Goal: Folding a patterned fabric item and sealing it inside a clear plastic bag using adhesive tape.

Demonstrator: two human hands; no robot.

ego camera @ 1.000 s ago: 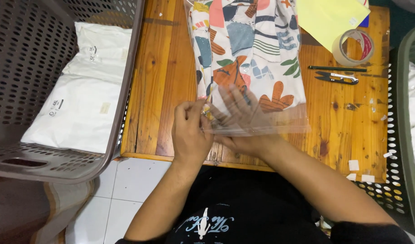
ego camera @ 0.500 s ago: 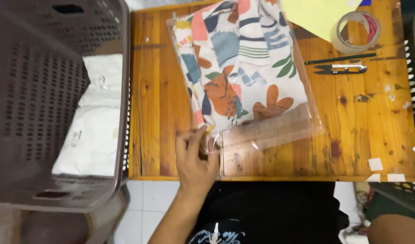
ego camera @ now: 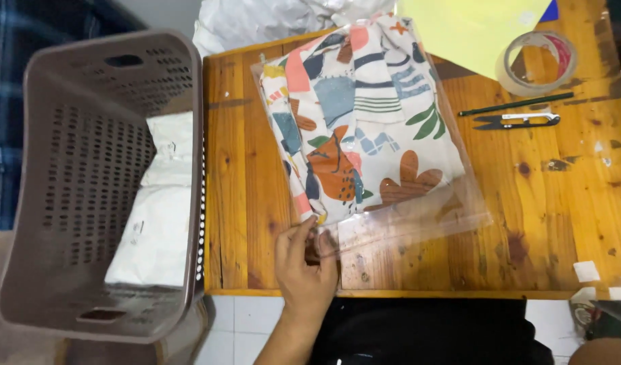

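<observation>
Head view, looking straight down. I see my left hand [ego camera: 304, 267] at the near edge of the bench [ego camera: 243, 203], fingers curled and pinching the near left corner of a clear plastic bag [ego camera: 419, 220]; the right hand is out of view. The bag lies flat on the middle of the bench, slightly skewed, and holds a folded garment [ego camera: 364, 128] printed with leaf and block shapes in orange, pink, grey-blue, green and cream; the garment fills the far part of the bag, and the empty transparent flap extends toward me. To the left, touching the bench edge, stands a grey-brown perforated plastic basket [ego camera: 74, 189] with cut-out handles; inside it lie flat white packages [ego camera: 155, 223], one bearing a small dark label I cannot read. At the far right of the bench are a roll of clear tape [ego camera: 537, 62], a dark pencil [ego camera: 517, 104] and small metal thread snips [ego camera: 517, 121] side by side, and a yellow sheet [ego camera: 473, 30] partly overlapping the bag's far corner. White crumpled plastic [ego camera: 270, 20] sits beyond the far edge. The bench is varnished, knotty wood planks with a few stains and small white scraps [ego camera: 586, 271] near the right corner; below it, white floor tiles [ego camera: 236, 331] show.
</observation>
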